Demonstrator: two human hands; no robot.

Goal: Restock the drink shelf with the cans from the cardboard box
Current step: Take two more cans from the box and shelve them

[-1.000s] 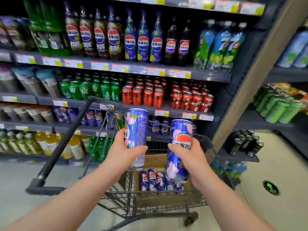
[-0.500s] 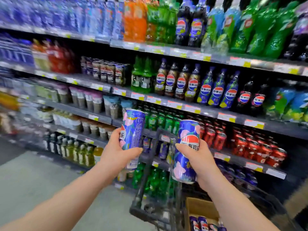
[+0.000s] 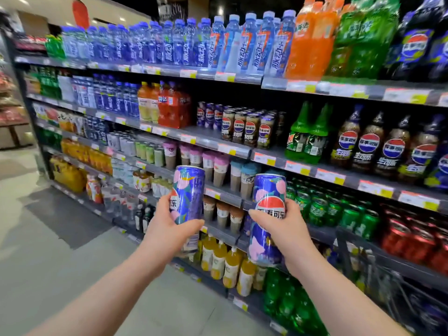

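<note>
Two blue cans are up in front of the drink shelf: the left hand grips one can, the right hand wraps the other can, both upright.

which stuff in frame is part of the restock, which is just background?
Job:
left hand, gripping a blue can
right hand, gripping a second blue can
similar blue cans on the shelf, probably the target row

Background:
blue water bottles
orange bottles
green cans
red cans
lidded cup drinks
yellow bottles
</note>
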